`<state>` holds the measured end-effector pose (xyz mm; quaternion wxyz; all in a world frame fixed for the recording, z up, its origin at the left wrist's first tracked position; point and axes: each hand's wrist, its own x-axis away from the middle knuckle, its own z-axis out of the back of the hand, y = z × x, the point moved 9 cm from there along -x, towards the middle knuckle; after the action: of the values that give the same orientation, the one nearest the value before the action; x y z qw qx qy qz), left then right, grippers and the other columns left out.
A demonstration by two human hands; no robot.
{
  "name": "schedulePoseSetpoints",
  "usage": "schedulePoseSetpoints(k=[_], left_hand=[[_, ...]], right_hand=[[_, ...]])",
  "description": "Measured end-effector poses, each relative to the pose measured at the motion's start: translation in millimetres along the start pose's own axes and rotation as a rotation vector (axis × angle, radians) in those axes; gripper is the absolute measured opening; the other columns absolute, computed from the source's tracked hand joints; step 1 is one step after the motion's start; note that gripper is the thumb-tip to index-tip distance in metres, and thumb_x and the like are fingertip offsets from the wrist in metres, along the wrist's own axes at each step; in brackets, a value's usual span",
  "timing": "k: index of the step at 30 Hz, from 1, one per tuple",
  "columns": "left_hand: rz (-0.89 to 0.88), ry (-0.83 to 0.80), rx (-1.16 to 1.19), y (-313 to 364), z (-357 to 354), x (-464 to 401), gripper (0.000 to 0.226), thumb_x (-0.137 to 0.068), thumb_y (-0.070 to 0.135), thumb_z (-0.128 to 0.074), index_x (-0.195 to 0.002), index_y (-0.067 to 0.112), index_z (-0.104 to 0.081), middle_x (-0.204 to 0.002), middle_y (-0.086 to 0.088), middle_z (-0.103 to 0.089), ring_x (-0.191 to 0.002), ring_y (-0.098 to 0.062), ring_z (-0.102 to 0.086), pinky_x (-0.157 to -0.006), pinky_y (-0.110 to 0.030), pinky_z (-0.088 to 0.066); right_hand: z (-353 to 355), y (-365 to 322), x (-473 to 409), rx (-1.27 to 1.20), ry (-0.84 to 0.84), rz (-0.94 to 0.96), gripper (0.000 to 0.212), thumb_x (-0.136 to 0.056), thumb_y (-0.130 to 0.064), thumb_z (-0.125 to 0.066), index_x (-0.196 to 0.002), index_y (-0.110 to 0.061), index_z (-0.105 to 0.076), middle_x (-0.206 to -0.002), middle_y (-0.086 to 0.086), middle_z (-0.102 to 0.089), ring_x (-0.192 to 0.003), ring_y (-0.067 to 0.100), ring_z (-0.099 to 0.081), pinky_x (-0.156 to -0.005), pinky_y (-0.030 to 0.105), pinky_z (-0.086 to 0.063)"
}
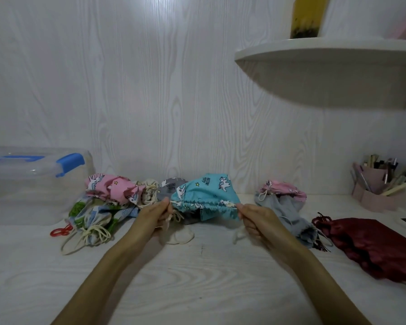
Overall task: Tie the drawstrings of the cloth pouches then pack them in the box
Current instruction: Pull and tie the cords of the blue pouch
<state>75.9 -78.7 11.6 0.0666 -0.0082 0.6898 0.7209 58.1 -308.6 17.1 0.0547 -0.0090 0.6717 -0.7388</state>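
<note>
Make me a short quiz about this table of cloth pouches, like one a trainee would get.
1. True or false: both hands pinch the drawstrings of the teal pouch.
2. Which lies nearest the clear box? A) dark red pouch B) pink pouch C) pen holder
3. Fill in: the clear box has ___ clips on its lid.

Key:
1. True. The left hand and right hand each pinch a cord at one end of the gathered opening.
2. B. The pink pouch is on the pile beside the box; the other two are on the far right.
3. Blue.
</note>
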Motion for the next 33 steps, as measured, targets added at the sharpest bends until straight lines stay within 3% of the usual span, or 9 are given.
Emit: schedulePoseSetpoints(k=[6, 10, 12, 15, 19, 23, 27, 31, 33], left_hand=[[-0.081, 0.377, -0.053, 3.7, 46.6, 2.6, 0.035, -0.1, 0.019, -0.039, -0.068, 0.013, -0.05, -0.067, -0.003, -0.042, -0.064, -0.016, -0.038, -0.058, -0.026, -0.029], [-0.183, 0.394, -0.395, 1.4, 43.9, 3.2, 0.033, -0.1, 0.027, -0.041, -0.072, 0.019, -0.054, -0.07, -0.001, -0.054, -0.067, -0.018, -0.047, -0.059, -0.03, -0.035], [-0.207, 0.436, -0.699, -4.9, 42.3, 10.0, 0.009, -0.095, 0.033, -0.049, -0.091, 0.027, -0.054, -0.09, 0.005, -0.058, -0.075, -0.013, -0.055, -0.065, -0.034, -0.049], [-0.304, 0.556, -0.947, 13.7, 42.6, 22.5, 0.028, -0.092, 0.037, -0.054, -0.116, 0.022, -0.051, -0.112, 0.003, -0.052, -0.086, -0.017, -0.061, -0.067, -0.033, -0.052], [-0.218, 0.385, -0.777, 20.3, 15.9, 25.0, 0.04, -0.094, 0.047, -0.044, -0.072, 0.022, -0.067, -0.064, 0.012, -0.062, -0.055, -0.005, -0.055, -0.051, -0.022, -0.038], [-0.01, 0.072, -0.323, -16.8, -23.9, 14.8, 0.043, -0.097, 0.035, -0.047, -0.07, 0.011, -0.071, -0.06, 0.003, -0.068, -0.059, -0.008, -0.064, -0.068, -0.03, -0.053], [0.056, 0.197, -0.093, -20.5, -22.7, 4.7, 0.04, -0.095, 0.037, -0.051, -0.08, 0.008, -0.072, -0.067, -0.002, -0.069, -0.056, -0.007, -0.063, -0.051, -0.015, -0.048], [0.017, 0.408, 0.054, -20.8, -9.0, 0.7, 0.024, -0.089, 0.038, -0.062, -0.077, 0.022, -0.076, -0.08, -0.001, -0.074, -0.083, -0.021, -0.068, -0.084, -0.041, -0.055], [-0.085, 0.498, 0.037, 1.7, -1.6, 3.6, 0.024, -0.09, 0.032, -0.062, -0.07, 0.026, -0.073, -0.08, -0.006, -0.074, -0.082, -0.022, -0.066, -0.083, -0.04, -0.052]], right_hand=[[61.5, 13.0, -11.3, 0.029, 0.408, -0.079, 0.034, -0.091, -0.025, -0.057, -0.059, -0.015, -0.052, -0.037, -0.008, -0.033, -0.027, 0.004, -0.029, -0.033, 0.015, -0.02], [61.5, 9.4, -8.6, 0.296, 0.45, -0.017, 0.035, -0.094, -0.027, -0.053, -0.061, -0.016, -0.056, -0.047, -0.003, -0.044, -0.039, 0.007, -0.037, -0.043, 0.021, -0.026], [54.3, 9.0, -7.1, 0.422, 0.393, 0.01, 0.034, -0.094, -0.028, -0.053, -0.062, -0.016, -0.059, -0.055, -0.001, -0.054, -0.048, 0.008, -0.049, -0.048, 0.021, -0.033], [52.1, 6.3, -3.7, 0.614, 0.401, 0.07, 0.024, -0.091, -0.032, -0.056, -0.074, -0.019, -0.066, -0.076, 0.0, -0.067, -0.071, 0.013, -0.058, -0.064, 0.023, -0.043], [36.9, -35.4, 18.9, 0.82, 0.569, 0.414, 0.008, -0.087, -0.028, -0.064, -0.094, -0.025, -0.064, -0.094, -0.009, -0.057, -0.074, -0.001, -0.048, -0.057, 0.009, -0.03], [-6.5, -40.0, 21.4, 0.928, 0.371, 0.564, 0.018, -0.08, -0.038, -0.07, -0.096, -0.028, -0.069, -0.087, -0.013, -0.058, -0.065, -0.002, -0.048, -0.053, 0.01, -0.031], [-28.1, -32.4, 7.9, 1.114, 0.305, 0.561, 0.035, -0.076, -0.048, -0.071, -0.1, -0.022, -0.068, -0.101, -0.01, -0.061, -0.078, 0.004, -0.055, -0.056, 0.014, -0.039], [-32.8, -34.6, -7.7, 1.234, 0.287, 0.499, 0.021, -0.089, -0.035, -0.059, -0.088, -0.018, -0.071, -0.094, -0.003, -0.067, -0.076, 0.012, -0.06, -0.058, 0.025, -0.046], [-29.5, -36.8, -13.1, 1.23, 0.256, 0.439, 0.025, -0.093, -0.032, -0.052, -0.088, -0.016, -0.071, -0.084, -0.002, -0.069, -0.07, 0.013, -0.061, -0.061, 0.026, -0.05]])
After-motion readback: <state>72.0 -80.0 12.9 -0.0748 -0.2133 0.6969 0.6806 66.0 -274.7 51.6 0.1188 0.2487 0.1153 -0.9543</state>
